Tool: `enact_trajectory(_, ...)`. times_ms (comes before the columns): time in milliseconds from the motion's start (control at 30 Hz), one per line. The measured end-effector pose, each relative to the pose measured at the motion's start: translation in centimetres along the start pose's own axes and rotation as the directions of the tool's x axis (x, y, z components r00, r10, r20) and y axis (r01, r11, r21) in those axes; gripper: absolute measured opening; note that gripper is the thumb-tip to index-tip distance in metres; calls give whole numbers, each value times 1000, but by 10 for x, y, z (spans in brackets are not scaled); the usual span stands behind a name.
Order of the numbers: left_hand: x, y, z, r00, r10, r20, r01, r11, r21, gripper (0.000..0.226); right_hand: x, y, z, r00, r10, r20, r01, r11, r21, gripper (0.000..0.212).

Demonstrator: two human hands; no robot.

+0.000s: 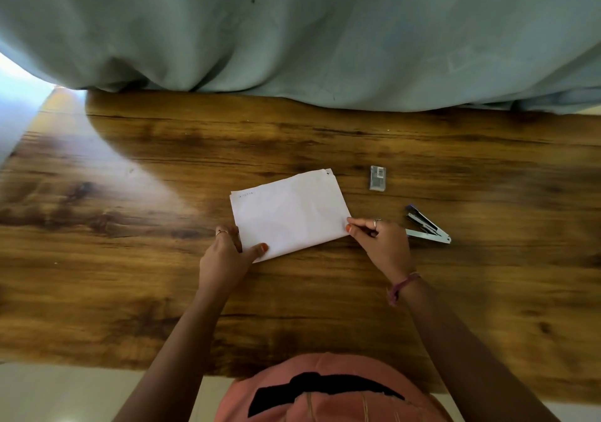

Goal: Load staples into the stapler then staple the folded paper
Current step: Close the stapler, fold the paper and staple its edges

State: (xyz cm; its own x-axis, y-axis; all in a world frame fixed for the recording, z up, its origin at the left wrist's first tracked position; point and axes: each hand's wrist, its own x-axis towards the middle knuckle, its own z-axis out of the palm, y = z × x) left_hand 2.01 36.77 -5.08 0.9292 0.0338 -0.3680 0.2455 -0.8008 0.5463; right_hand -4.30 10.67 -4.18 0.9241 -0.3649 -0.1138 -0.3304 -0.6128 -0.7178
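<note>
Folded paper (289, 213) flat on table (130, 275); left hand (227, 252) and right hand (380, 243) fingers pinching near corners; stapler (426, 226) open beside right hand.

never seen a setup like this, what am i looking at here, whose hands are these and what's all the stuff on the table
There is no machine here. The one picture comes from a camera worn on a person's head, looking down at their own two bare hands over a wooden table. A folded white paper lies flat in the middle. The left hand pinches its near left corner; the right hand pinches its near right corner. To the right lies a stapler, swung open, untouched. Beyond it sits a small staple box. A pale curtain hangs behind the table.
</note>
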Motion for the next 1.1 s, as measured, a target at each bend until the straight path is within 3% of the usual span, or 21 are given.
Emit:
enact_trajectory(600,1,8,1,999,-10,-31,12,997,78,79,-5,-4,15,997,22,-80,-34,988,-149,29)
enact_trajectory(1100,-3,8,-4,1000,6,7,-6,998,-70,85,-3,-3,16,997,37,-66,-50,975,-215,32)
